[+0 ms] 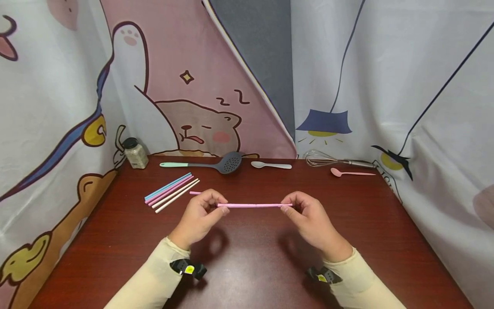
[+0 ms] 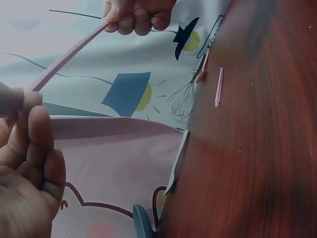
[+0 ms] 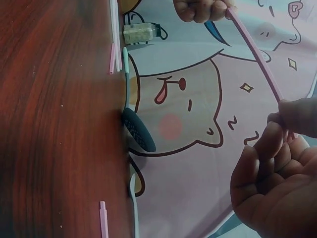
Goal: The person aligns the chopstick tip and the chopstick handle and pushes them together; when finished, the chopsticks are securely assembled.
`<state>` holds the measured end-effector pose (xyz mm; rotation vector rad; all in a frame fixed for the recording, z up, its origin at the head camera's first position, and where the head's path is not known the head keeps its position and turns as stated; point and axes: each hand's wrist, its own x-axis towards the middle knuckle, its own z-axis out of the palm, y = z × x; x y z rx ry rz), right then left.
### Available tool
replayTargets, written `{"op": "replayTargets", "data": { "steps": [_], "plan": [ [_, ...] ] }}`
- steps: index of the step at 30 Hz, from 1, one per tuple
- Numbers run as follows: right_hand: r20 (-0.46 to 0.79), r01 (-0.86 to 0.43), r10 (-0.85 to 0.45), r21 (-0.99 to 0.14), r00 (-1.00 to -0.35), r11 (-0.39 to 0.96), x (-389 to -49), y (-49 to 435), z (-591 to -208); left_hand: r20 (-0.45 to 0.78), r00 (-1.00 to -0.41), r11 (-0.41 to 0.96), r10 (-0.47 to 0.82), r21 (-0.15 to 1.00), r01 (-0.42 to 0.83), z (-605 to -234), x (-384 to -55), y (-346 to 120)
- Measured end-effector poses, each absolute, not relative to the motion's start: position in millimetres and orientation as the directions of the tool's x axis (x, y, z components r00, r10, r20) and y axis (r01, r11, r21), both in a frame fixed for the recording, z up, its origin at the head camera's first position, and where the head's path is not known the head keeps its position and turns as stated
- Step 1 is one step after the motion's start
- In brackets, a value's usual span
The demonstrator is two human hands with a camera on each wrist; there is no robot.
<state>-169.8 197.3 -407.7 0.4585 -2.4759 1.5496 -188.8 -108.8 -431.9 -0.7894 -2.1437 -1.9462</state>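
A thin pink straw (image 1: 254,205) is stretched level between both hands, above the table. My left hand (image 1: 198,219) pinches its left end between thumb and fingers. At the opposite end, the thumb and fingers of my right hand (image 1: 312,221) pinch it too. A small joint or crease shows near the straw's middle. Behind the left hand, a pink straw end (image 1: 194,193) lies on the table, the rest of it hidden. Another pink straw piece (image 2: 219,87), narrower at one end, lies on the table in the left wrist view.
Blue, pink and white straws (image 1: 171,192) lie at the left. Along the back edge are a seasoning jar (image 1: 135,154), a slotted skimmer (image 1: 227,163), a white spoon (image 1: 272,165), a whisk (image 1: 339,161) and a pink spoon (image 1: 353,173). Printed curtains (image 1: 254,86) enclose the dark wooden table (image 1: 247,274).
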Motion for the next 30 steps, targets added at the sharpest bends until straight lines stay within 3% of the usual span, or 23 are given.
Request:
{"op": "replayTargets", "data": {
  "steps": [16,30],
  "plan": [
    [0.334,-0.355,-0.125,-0.844,-0.934,0.403,-169.2,195.5,-409.5,0.420,-0.873,0.037,0.246,0.896,0.442,-433.2,-190.4,-111.5],
    [0.347,-0.368,-0.125,-0.857,-0.930,0.360,-171.1,196.4,-411.3,0.466,-0.850,0.017,0.245,0.875,0.485,-436.5,-193.3,-114.2]
  ]
}}
